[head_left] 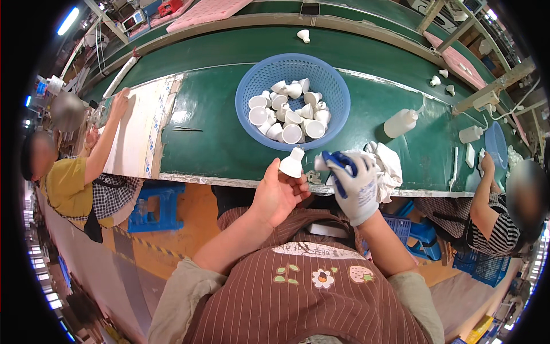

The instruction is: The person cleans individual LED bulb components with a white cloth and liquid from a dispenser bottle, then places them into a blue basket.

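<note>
White flared cup [291, 164] parts curled left fingers [271, 173]; gloved right fingers [345, 176] bend, hold unclear.

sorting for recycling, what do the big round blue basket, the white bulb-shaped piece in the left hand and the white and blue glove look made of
Blue basket: likely plastic, satin finish; its regular holes look moulded.
White piece: smooth, evenly white walls suggest plastic, though coated metal is possible.
Glove: matte, its close fit suggests knit fabric; its blue parts may be rubbery coating.
</note>
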A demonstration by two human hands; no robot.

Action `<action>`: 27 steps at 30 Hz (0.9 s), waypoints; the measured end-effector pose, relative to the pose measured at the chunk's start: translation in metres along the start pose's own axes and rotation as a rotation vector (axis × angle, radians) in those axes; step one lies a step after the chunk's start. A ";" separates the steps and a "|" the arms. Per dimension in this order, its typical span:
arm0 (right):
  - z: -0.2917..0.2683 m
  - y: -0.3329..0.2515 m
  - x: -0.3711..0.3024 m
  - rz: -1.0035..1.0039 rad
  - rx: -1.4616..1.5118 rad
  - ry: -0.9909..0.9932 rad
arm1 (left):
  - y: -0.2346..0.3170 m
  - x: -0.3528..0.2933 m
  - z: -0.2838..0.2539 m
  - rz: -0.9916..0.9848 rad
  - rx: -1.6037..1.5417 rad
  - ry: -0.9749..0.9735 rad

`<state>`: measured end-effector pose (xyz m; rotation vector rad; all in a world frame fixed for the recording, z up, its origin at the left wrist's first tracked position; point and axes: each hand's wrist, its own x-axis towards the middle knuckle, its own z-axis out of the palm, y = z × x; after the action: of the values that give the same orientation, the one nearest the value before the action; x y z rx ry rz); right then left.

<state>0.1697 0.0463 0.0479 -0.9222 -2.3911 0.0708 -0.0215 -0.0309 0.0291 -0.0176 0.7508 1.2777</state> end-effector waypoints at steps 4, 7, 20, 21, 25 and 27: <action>-0.015 -0.004 0.008 0.026 0.048 0.090 | 0.003 0.001 -0.005 -0.080 -0.059 -0.113; -0.022 -0.025 0.011 -0.052 0.086 0.031 | -0.002 -0.002 0.009 -0.033 0.032 0.022; -0.008 -0.009 0.003 0.015 -0.001 0.037 | -0.004 -0.001 0.007 -0.045 0.038 0.050; -0.012 -0.018 0.005 -0.030 0.023 0.004 | -0.006 -0.001 0.011 -0.043 0.044 0.076; 0.004 -0.031 0.004 -0.095 0.021 -0.054 | -0.019 0.006 0.007 0.067 0.000 0.037; 0.003 -0.029 0.007 -0.065 0.002 -0.071 | -0.020 0.007 0.003 0.042 -0.001 0.055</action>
<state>0.1471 0.0290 0.0558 -0.8531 -2.4847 0.0820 -0.0018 -0.0300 0.0201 -0.0382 0.8012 1.3220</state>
